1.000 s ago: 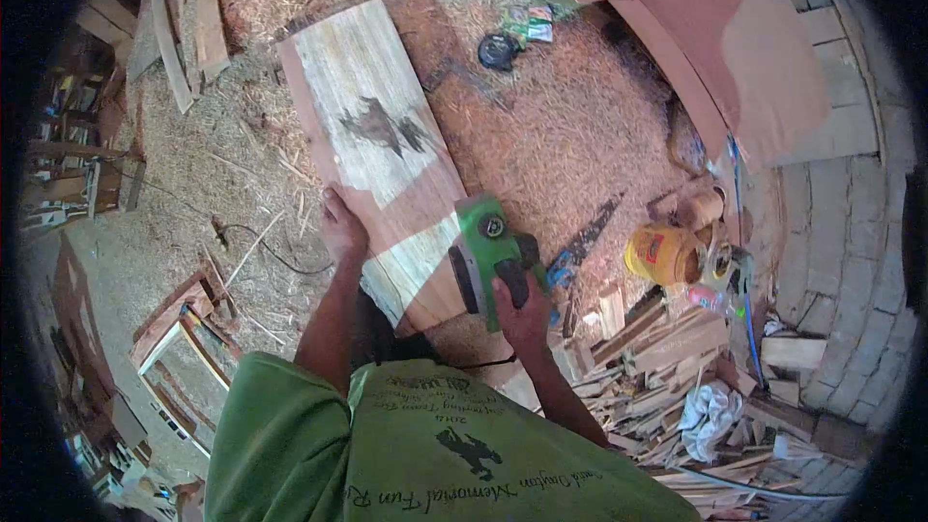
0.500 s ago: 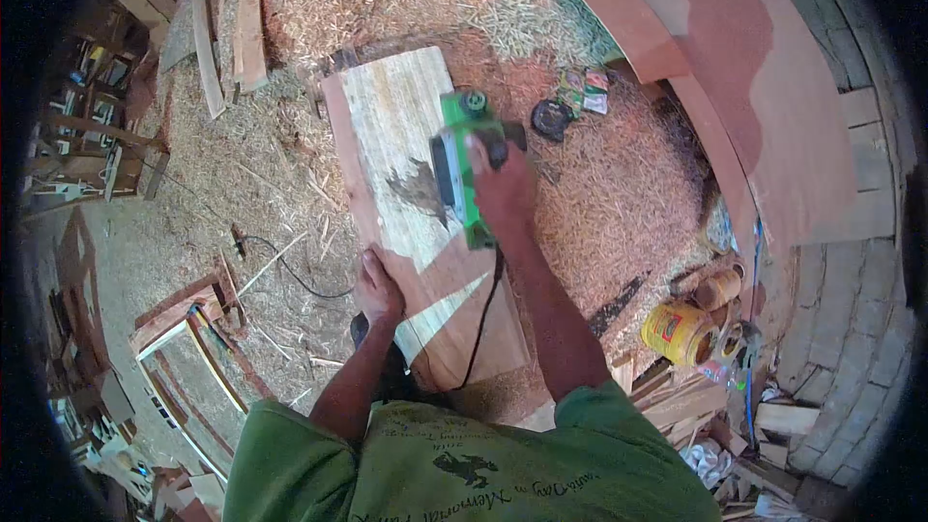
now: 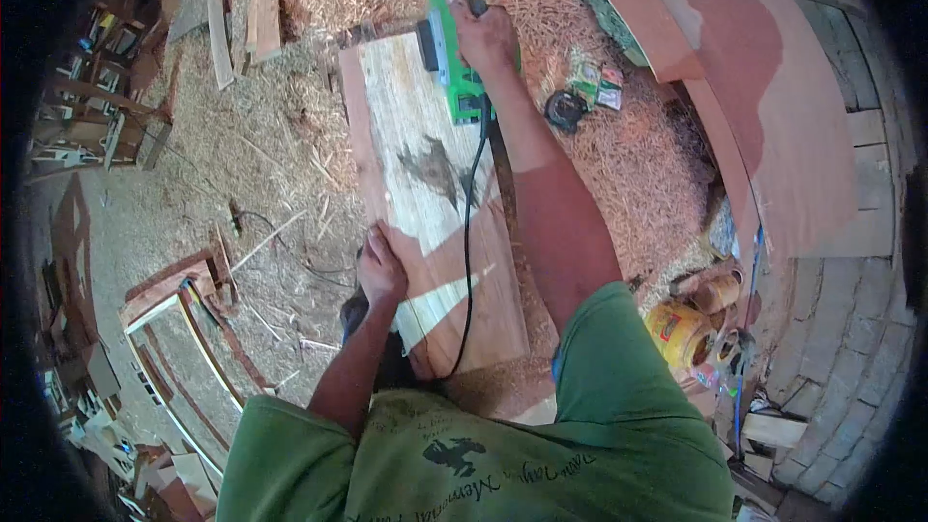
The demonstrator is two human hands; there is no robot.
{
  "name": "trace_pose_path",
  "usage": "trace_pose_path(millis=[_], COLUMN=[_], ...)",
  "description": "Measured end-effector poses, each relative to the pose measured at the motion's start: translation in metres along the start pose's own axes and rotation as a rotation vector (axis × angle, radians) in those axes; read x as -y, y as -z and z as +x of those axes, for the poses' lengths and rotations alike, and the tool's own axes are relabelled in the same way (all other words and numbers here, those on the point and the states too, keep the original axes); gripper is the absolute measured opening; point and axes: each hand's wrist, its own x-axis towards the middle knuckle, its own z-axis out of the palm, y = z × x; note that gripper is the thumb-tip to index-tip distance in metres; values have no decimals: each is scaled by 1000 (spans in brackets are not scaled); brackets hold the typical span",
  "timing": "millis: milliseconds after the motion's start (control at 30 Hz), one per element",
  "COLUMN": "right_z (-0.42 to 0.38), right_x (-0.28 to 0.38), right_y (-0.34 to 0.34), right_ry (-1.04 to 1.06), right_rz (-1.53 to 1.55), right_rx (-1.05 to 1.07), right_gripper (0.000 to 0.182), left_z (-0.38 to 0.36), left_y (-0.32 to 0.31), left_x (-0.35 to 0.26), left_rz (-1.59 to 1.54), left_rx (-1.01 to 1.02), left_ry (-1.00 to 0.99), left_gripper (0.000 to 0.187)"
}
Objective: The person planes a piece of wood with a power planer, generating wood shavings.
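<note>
A wide wooden board (image 3: 425,266) lies lengthwise before me, pale on its upper face with a dark, jagged patch in the middle. At its far right corner sits a green electric hand planer (image 3: 447,63), its handle wrapped by my right hand (image 3: 486,39). From the planer a black cord runs back over the board toward my body. My left hand (image 3: 382,266) grips the board's left edge nearer to me, the thumb along the top; its other fingers are partly hidden.
Wood shavings (image 3: 280,126) cover the ground. Right of the board lie a black round object (image 3: 564,110) and small packets (image 3: 609,87). A yellow container (image 3: 677,333) stands at lower right, near a large plywood sheet (image 3: 802,135). A wooden frame (image 3: 188,348) lies at left.
My right hand has pushed the planer away from me, from the board's middle to its far end, uncovering more of the dark patch. My left hand stays on the left edge.
</note>
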Motion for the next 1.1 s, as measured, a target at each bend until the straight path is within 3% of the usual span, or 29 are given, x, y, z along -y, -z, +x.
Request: trace_pose_path(millis=[133, 200, 267, 300, 333, 367, 433, 533, 633, 733, 767, 833, 933, 1033, 1100], right_z=[-154, -268, -383, -437, -488, -542, -636, -662, -629, -583, -569, -548, -497, -447, -406], right_x=[-48, -67, -61, -73, -86, -111, -153, -154, -135, -124, -122, -118, -94, -87, -77], right_y=[45, 86, 141, 155, 171, 182, 194, 206, 193, 181, 176, 170, 165, 149, 142], right_ry=[0, -13, -285, -348, -277, -398, -464, -454, -372, -422, -422, -431, -292, -410, -417], right_rz=[-44, 140, -37, 0, -31, 71, -13, -24, -303, -169, -116, -18, -70, 16, 93], right_rx=[-6, 34, 172, 166, 113, 167, 167, 173, 76, 86, 77, 63, -7, 63, 130], right_gripper=[61, 52, 56, 59, 62, 66, 68, 68, 52, 53, 52, 52, 50, 48, 60], left_z=[1, -1, -4, -8, -10, -11, -9, -10, 0, -10, -15, -6, -11, -10, -4], left_y=[-7, -7, 1, 3, 3, 3, 0, -2, -10, 1, 5, -5, -3, -1, -5], left_x=[11, 11, -5, -8, -11, -13, -11, -5, 2, -13, -24, -5, -15, -17, -7], left_rz=[-44, -30, 5, 15, 25, 33, 60, 54, -25, -129, -37, -104, -68, -64, -72], left_rx=[-40, -13, 42, 32, 20, 7, -12, -18, -32, 46, 45, 7, -11, 29, 22], left_ry=[-72, -15, 60, 59, 56, 50, 56, 89, 88, 45, 73, 10, 31, 32, 27], left_gripper=[69, 71, 74, 75, 77, 79, 81, 86, 88, 84, 88, 86, 80, 78, 77])
